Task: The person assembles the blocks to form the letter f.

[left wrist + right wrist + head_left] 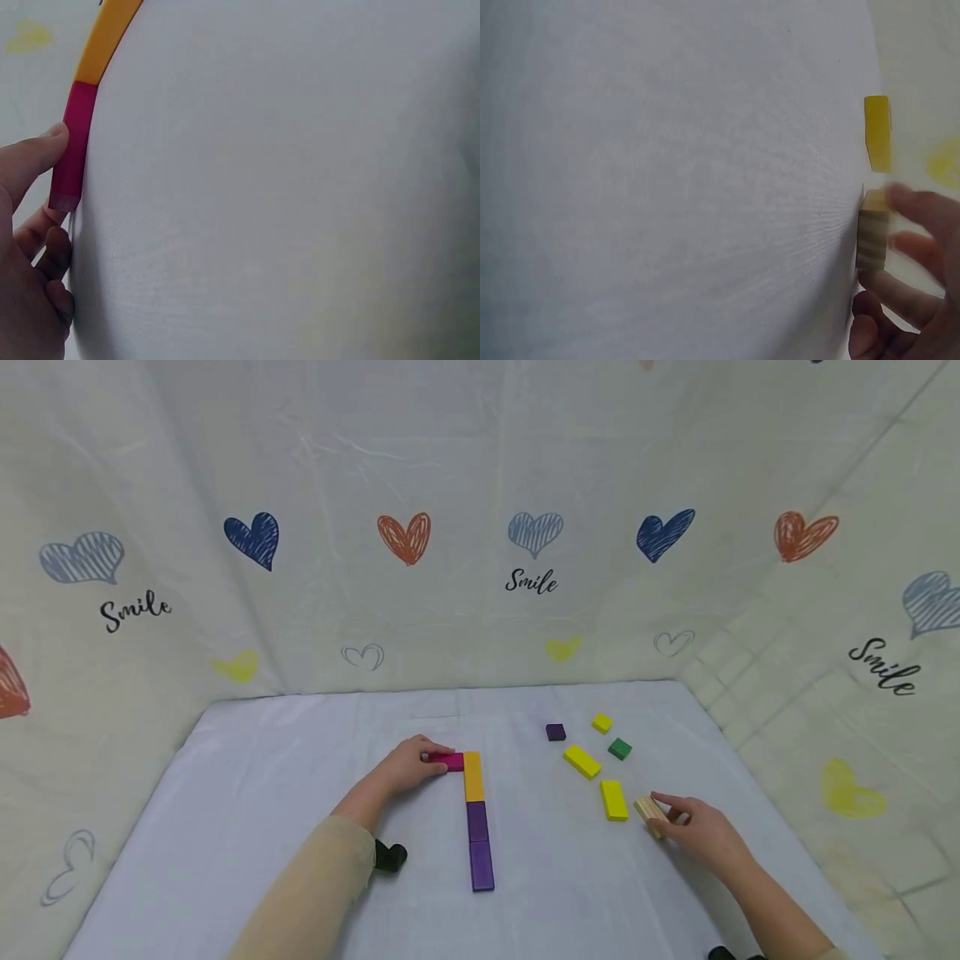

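My left hand (405, 767) pinches a magenta block (452, 762), whose end meets the top side of an orange block (474, 777). In the left wrist view the thumb presses along the magenta block (73, 142). Below the orange block, two purple blocks (477, 821) continue the line end to end toward the near side. Over at the right, my right hand (701, 833) grips a plain wooden block (648, 810) between thumb and fingers, low at the table. The right wrist view has fingers at both ends of that wooden block (872, 240).
Left of the wooden block lies a yellow block (613, 800), with another yellow block (582, 762) beyond it. Farther back are a small yellow block (602, 722), a green block (619, 748) and a dark purple block (556, 732). A heart-printed cloth (457, 627) hangs behind the table.
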Demonstrator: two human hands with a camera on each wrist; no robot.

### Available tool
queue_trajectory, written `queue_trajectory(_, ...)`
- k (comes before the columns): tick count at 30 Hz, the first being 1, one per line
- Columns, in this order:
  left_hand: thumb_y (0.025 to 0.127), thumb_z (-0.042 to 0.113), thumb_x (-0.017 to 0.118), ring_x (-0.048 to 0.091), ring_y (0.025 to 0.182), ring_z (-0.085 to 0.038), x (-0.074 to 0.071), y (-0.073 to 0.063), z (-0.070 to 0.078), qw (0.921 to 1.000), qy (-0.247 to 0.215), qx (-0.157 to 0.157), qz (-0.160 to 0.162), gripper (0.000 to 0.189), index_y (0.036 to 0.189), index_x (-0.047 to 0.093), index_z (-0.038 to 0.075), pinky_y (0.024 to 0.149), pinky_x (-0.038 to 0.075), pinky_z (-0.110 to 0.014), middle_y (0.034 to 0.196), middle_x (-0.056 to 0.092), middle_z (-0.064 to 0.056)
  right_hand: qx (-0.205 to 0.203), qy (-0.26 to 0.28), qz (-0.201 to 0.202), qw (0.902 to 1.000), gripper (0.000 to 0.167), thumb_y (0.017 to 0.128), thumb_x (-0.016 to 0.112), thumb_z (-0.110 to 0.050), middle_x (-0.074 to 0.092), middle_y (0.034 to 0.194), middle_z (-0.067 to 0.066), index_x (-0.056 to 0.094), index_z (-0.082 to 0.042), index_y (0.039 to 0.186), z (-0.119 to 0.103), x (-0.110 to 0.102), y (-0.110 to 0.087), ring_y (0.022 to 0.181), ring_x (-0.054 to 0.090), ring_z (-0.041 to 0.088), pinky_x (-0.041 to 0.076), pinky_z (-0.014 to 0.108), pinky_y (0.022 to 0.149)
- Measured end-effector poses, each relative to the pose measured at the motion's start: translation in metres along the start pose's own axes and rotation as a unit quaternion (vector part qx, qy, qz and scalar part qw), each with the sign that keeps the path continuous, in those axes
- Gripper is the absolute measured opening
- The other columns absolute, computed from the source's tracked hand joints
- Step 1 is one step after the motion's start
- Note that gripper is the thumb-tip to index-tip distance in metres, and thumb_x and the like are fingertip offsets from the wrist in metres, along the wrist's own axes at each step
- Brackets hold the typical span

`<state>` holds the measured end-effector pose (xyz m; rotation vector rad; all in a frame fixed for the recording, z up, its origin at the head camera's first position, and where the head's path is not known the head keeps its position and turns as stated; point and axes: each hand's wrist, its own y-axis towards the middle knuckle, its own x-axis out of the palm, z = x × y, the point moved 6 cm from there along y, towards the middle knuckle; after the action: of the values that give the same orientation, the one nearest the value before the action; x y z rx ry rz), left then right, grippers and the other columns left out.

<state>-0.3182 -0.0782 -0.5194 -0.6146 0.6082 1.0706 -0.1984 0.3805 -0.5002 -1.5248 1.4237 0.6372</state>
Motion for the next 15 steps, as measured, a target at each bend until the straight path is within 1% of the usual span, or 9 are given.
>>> queue_trajectory(8,0.094,0.031,0.069,0.052,0.106,-0.022,0.0009,0.0002,0.0000,1.0000,0.000,0.001,0.005,0.030,0.124,0.070,0.034,0.097,0.046,-0.043,0.116,0.059,0.002,-0.001,0.010,0.009,0.9999,0.067,0.086,0.075,-0.044,0.057,0.090,0.004,0.058,-0.005,0.138,-0.0013,0.0025,-0.0016,0.079,0.049,0.021,0.039,0.032,0.061)
queue_trajectory(15,0.094,0.032,0.069,0.052,0.108,-0.023,0.0006,-0.0004,0.0003,1.0000,0.000,-0.001,0.008,0.031,0.125,0.070,0.033,0.099,0.044,-0.044,0.117,0.060,0.001,-0.015,-0.009,0.031,0.9994,0.057,0.089,0.073,-0.034,0.058,0.091,0.004,0.060,-0.005,0.136,-0.0039,-0.0022,-0.0051,0.078,0.050,0.022,0.040,0.032,0.059)
